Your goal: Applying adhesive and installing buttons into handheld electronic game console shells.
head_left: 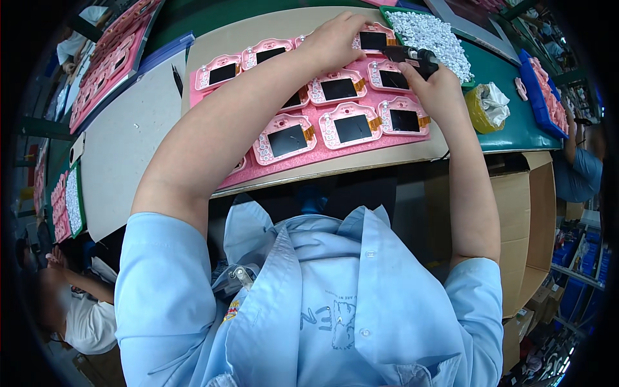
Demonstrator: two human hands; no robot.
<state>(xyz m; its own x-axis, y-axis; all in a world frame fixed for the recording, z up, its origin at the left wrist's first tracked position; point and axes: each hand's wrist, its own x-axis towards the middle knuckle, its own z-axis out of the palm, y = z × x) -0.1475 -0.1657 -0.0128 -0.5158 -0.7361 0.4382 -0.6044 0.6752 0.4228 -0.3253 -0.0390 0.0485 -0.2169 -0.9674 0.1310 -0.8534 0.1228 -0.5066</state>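
Observation:
A pink tray (pixel 335 149) lies on the bench and carries several pink camera-shaped housings with black screens. My left hand (pixel 335 40) rests on the far housing (pixel 374 40) and steadies it. My right hand (pixel 438 87) grips a black electric screwdriver (pixel 412 57), whose tip points at that same housing. Nearer rows hold more housings, such as one (pixel 287 138) at the front left and one (pixel 405 118) at the front right.
A green tray of small white parts (pixel 435 35) sits behind the right hand. A yellow bag with white cloth (pixel 487 106) lies to the right, beside a blue bin of pink parts (pixel 541 90). Cardboard boxes (pixel 522 219) stand below. Other workers sit at left and right.

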